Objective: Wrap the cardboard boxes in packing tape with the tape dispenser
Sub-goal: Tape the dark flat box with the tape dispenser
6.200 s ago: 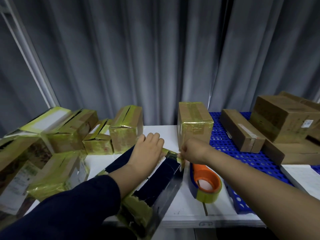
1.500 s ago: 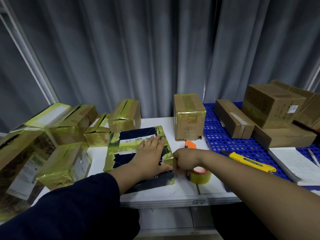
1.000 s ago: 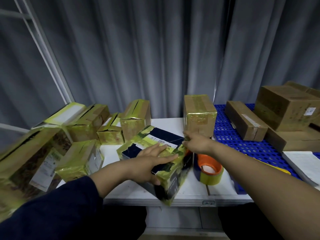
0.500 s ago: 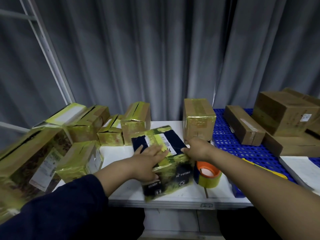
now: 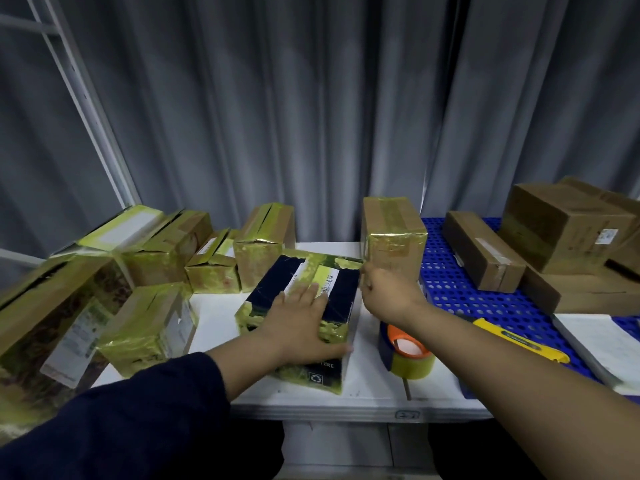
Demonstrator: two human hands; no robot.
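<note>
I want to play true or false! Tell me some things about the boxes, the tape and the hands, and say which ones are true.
1. The left hand lies flat on the dark blue box. True.
2. The right hand holds the tape dispenser. False: the dispenser sits on the white table with no hand on it; the right hand is up by the box's far corner.
3. The yellow knife lies on the blue mat. True.
4. The dark blue box is stacked on a brown box. False: it lies on the white table.
</note>
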